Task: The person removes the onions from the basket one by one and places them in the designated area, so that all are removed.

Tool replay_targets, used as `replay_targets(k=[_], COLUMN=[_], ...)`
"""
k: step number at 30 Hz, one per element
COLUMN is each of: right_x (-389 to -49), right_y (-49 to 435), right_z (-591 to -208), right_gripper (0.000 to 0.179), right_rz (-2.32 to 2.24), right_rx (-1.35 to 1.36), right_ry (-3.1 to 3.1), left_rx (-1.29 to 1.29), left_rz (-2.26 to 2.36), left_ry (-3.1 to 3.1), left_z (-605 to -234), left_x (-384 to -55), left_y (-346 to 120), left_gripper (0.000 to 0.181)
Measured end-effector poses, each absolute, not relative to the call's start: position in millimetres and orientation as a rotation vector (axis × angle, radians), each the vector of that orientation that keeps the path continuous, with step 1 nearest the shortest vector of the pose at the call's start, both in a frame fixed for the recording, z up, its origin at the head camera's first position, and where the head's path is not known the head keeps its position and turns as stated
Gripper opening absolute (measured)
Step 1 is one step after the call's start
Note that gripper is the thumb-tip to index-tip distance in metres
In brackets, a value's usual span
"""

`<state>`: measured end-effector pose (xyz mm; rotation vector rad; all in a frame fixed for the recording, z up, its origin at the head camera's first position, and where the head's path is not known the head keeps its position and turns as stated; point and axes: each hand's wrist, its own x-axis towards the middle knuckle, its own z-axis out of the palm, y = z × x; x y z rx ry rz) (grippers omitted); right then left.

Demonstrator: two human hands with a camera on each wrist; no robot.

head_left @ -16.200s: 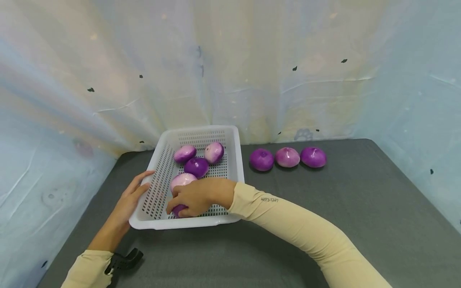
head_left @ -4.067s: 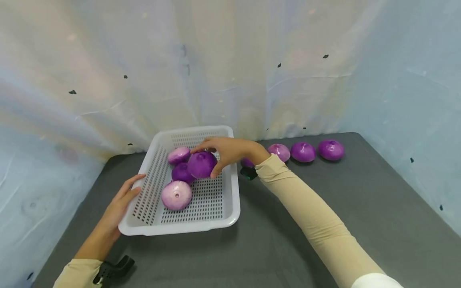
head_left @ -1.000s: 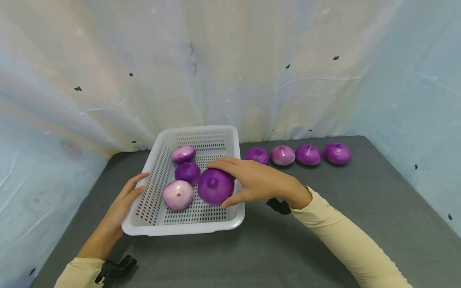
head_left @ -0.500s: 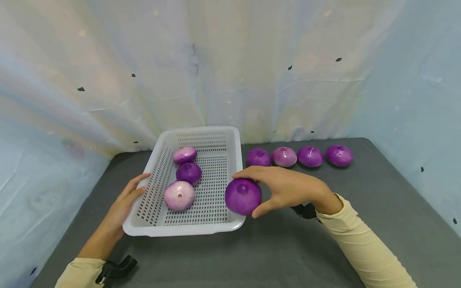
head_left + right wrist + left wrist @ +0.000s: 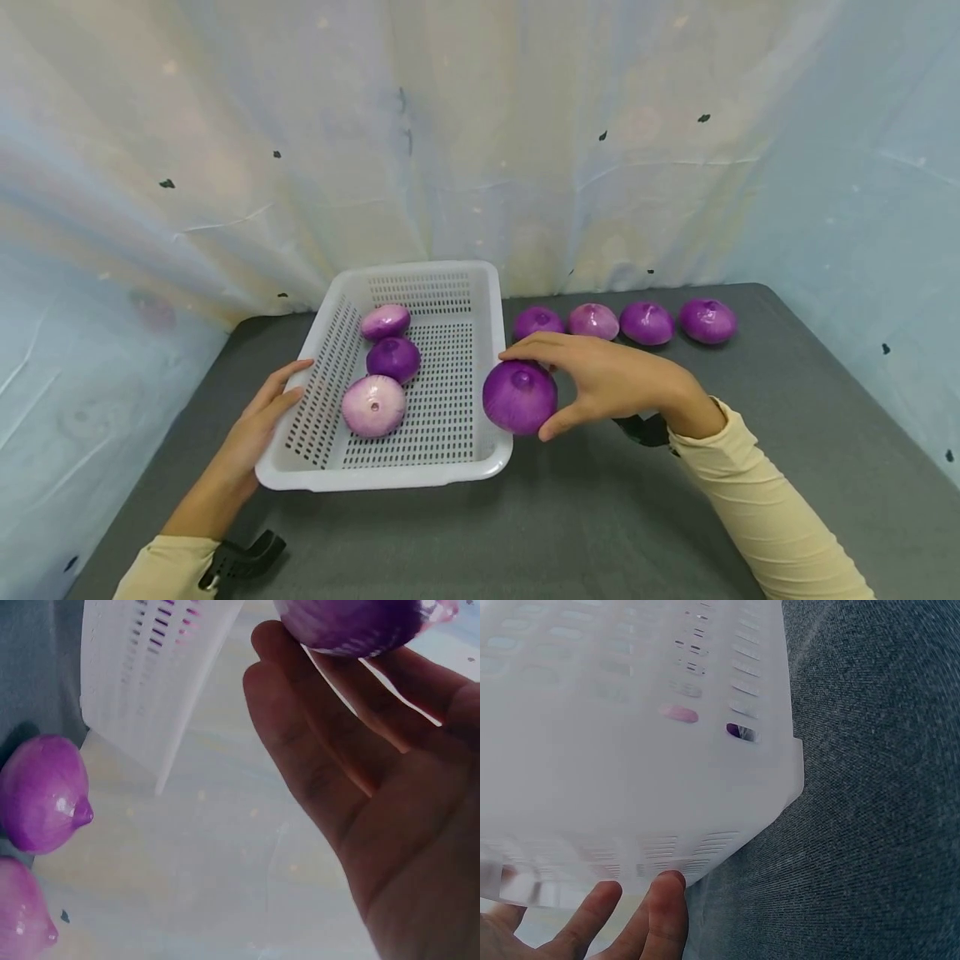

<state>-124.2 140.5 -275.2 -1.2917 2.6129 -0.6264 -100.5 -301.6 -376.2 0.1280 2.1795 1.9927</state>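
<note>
My right hand (image 5: 611, 379) holds a dark purple onion (image 5: 517, 400) between thumb and fingertips, over the right rim of a white slotted basket (image 5: 378, 481). In the right wrist view, the fingers lie beneath the held onion (image 5: 352, 622). My left hand (image 5: 251, 433) holds the basket's left rim; in the left wrist view its fingertips (image 5: 667, 900) press the outer side wall. Down the basket's left half lie three onions: a pinkish purple onion (image 5: 386, 322) at the back, a dark purple onion (image 5: 393, 359) in the middle and a pale pink onion (image 5: 373, 407) in front.
Behind my right hand, several onions stand in a row along the back of the grey table (image 5: 600, 542); the rightmost onion (image 5: 708, 322) is near the back right corner. A pale curtain (image 5: 480, 142) hangs close behind the table.
Over the last second my right hand has carried the onion rightward from inside the basket to its right rim. An onion was added to the row earlier. My left hand stays at the rim.
</note>
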Motion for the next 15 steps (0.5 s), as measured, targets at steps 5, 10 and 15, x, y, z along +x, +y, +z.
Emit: replay_targets(k=[5,10,15], right_x=[-127.0,-130.5,-135.6], right_y=[143.6,146.2,149.2], right_z=[-275.5,-277.2,-280.3], right_gripper=[0.090,0.090,0.090], right_rz=[-0.578,-0.543,-0.507], right_rx=[-1.188,-1.127,-1.070], right_ry=[2.670,2.744,2.810], left_rx=[0.125,0.105,0.103], left_rz=[1.976,1.944,1.938], left_ry=[2.204,2.230,2.239], left_z=[-376.2,-375.6,-374.7], left_x=[-100.7,-100.3,-100.8], left_y=[-301.6,-301.3,-302.4], left_gripper=[0.047,0.048,0.048])
